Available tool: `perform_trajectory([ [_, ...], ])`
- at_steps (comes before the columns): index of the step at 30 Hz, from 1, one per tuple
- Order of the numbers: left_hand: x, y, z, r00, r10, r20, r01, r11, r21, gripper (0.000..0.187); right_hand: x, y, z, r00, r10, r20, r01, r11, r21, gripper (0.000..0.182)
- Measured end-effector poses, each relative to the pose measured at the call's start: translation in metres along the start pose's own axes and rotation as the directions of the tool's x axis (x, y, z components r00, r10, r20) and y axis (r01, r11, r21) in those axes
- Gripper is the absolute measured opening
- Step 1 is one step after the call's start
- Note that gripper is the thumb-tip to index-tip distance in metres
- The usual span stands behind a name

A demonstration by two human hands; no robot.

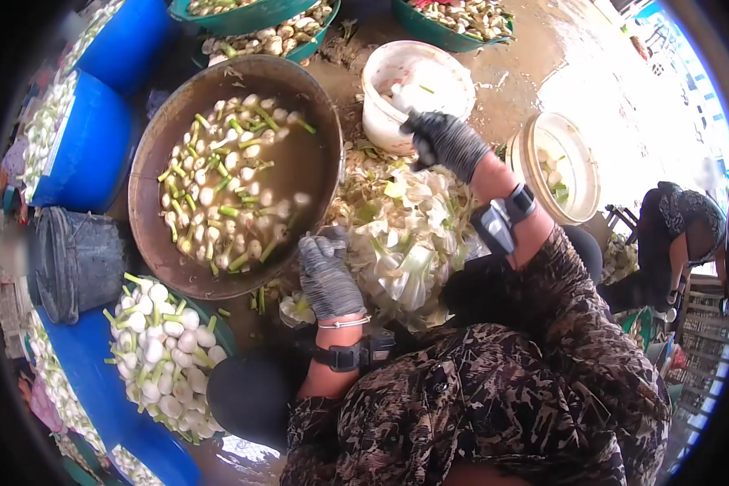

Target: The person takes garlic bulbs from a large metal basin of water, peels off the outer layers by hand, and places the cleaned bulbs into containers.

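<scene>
My left hand (pixel 330 277), in a grey striped glove, is beside the right rim of a rusty round tub (pixel 150 251). Its fingers are curled closed, and what they may hold is hidden. White garlic bulbs (pixel 206 196) with short green stems float in brown water inside the tub. My right hand (pixel 447 146), gloved the same way, is raised at the near edge of a white bucket (pixel 385 121). Its fingers are bent inward, and their grip cannot be made out. A heap of pale peeled skins and leaves (pixel 409 251) lies between and below both hands.
A pile of clean garlic bulbs (pixel 166 344) stands at lower left, near a dark bucket (pixel 81 259). Blue tubs (pixel 97 146) line the left side. Green basins (pixel 454 36) stand at the back. Another white bucket (pixel 533 166) is at right, with a bending person (pixel 676 223) beyond.
</scene>
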State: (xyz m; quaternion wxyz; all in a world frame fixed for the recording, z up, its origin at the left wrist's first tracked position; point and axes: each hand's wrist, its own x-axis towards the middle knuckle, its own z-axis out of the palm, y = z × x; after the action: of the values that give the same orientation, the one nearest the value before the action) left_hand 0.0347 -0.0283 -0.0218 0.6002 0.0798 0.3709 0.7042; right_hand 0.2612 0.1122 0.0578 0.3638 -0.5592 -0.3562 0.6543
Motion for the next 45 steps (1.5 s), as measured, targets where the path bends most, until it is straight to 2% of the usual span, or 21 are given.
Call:
perform_trajectory([
  [1, -0.001, 0.003, 0.008, 0.994, -0.058, -0.098, 0.056, 0.998, -0.020, 0.025, 0.007, -0.021, 0.008, 0.992, -0.002, -0.126, 0.005, 1.000, 0.029, 0.041],
  [3, 0.005, -0.002, -0.010, 0.997, -0.057, -0.059, 0.058, 0.998, 0.016, 0.022, 0.047, -0.025, 0.001, 0.994, -0.024, -0.102, 0.058, 0.938, 0.343, 0.043],
  [5, 0.002, 0.007, -0.003, 0.987, -0.074, -0.143, 0.079, 0.996, 0.029, 0.023, 0.071, -0.024, 0.022, 0.984, 0.002, -0.178, 0.043, 0.968, 0.249, 0.043],
  [7, 0.001, 0.016, 0.003, 0.972, -0.094, -0.216, 0.106, 0.993, 0.045, 0.026, 0.107, -0.007, 0.048, 0.999, -0.015, -0.040, 0.014, 1.000, -0.028, 0.042],
  [9, -0.001, 0.019, 0.000, 0.990, -0.050, -0.129, 0.084, 0.960, 0.267, 0.031, 0.134, 0.009, 0.086, 0.995, 0.026, 0.098, 0.009, 0.940, -0.342, 0.038],
  [10, -0.001, 0.023, 0.005, 0.990, -0.040, -0.134, 0.070, 0.969, 0.235, 0.033, 0.148, 0.007, 0.109, 0.985, 0.146, 0.093, -0.078, 0.854, -0.515, 0.041],
  [12, 0.003, 0.026, 0.004, 0.991, -0.043, -0.128, 0.076, 0.960, 0.270, 0.034, 0.220, 0.051, 0.128, 0.991, 0.070, 0.114, 0.042, 0.650, -0.759, 0.040],
  [13, 0.005, 0.030, 0.004, 0.992, -0.048, -0.120, 0.082, 0.949, 0.303, 0.036, 0.230, 0.046, 0.149, 0.982, 0.171, -0.079, -0.169, 0.620, -0.766, 0.042],
  [16, 0.015, 0.040, 0.000, 0.985, -0.080, -0.155, 0.132, 0.923, 0.361, 0.037, 0.300, 0.089, 0.170, 0.986, 0.161, -0.052, -0.115, 0.416, -0.902, 0.040],
  [20, 0.025, 0.040, -0.008, 0.985, -0.076, -0.153, 0.130, 0.917, 0.378, 0.036, 0.328, 0.122, 0.187, 0.959, 0.264, 0.100, 0.132, -0.110, -0.985, 0.038],
  [23, 0.025, 0.038, -0.004, 0.976, -0.113, -0.185, 0.172, 0.923, 0.345, 0.033, 0.310, 0.131, 0.190, 0.875, 0.352, 0.332, 0.447, -0.323, -0.834, 0.035],
  [25, 0.027, 0.041, 0.002, 0.971, -0.106, -0.212, 0.186, 0.895, 0.406, 0.032, 0.280, 0.128, 0.187, 0.800, 0.346, 0.491, 0.588, -0.284, -0.757, 0.034],
  [26, 0.029, 0.038, -0.004, 0.992, -0.075, -0.100, 0.110, 0.901, 0.419, 0.032, 0.262, 0.122, 0.184, 0.771, 0.307, 0.558, 0.630, -0.241, -0.738, 0.034],
  [27, 0.027, 0.040, -0.003, 0.990, -0.086, -0.111, 0.125, 0.900, 0.419, 0.032, 0.221, 0.095, 0.181, 0.850, 0.222, 0.477, 0.497, -0.038, -0.867, 0.035],
  [29, 0.031, 0.045, 0.006, 0.991, -0.076, -0.114, 0.111, 0.932, 0.344, 0.043, 0.171, 0.085, 0.156, 0.798, -0.034, 0.602, 0.592, 0.234, -0.771, 0.034],
  [32, 0.033, 0.047, 0.008, 0.984, -0.156, -0.091, 0.172, 0.964, 0.203, 0.058, 0.092, 0.061, 0.129, 0.746, -0.235, 0.623, 0.658, 0.410, -0.632, 0.030],
  [36, 0.030, 0.041, 0.007, 0.956, -0.295, 0.015, 0.295, 0.956, -0.001, 0.047, 0.024, 0.056, 0.105, 0.739, -0.324, 0.591, 0.669, 0.456, -0.586, 0.027],
  [39, 0.020, 0.032, 0.017, 0.934, -0.325, 0.149, 0.332, 0.943, -0.027, 0.038, -0.005, 0.053, 0.090, 0.715, -0.429, 0.551, 0.694, 0.341, -0.635, 0.029],
  [41, 0.009, 0.027, 0.027, 0.966, -0.163, 0.200, 0.148, 0.985, 0.089, 0.034, -0.024, 0.046, 0.083, 0.703, -0.599, 0.383, 0.671, 0.381, -0.635, 0.029],
  [42, 0.005, 0.028, 0.035, 0.968, -0.189, 0.168, 0.181, 0.982, 0.061, 0.035, -0.039, 0.038, 0.077, 0.766, -0.580, 0.277, 0.571, 0.413, -0.710, 0.025],
  [45, -0.009, 0.020, 0.048, 0.981, -0.040, 0.188, -0.007, 0.970, 0.245, 0.039, -0.067, 0.023, 0.065, 0.736, -0.630, 0.247, 0.579, 0.396, -0.713, 0.012],
])
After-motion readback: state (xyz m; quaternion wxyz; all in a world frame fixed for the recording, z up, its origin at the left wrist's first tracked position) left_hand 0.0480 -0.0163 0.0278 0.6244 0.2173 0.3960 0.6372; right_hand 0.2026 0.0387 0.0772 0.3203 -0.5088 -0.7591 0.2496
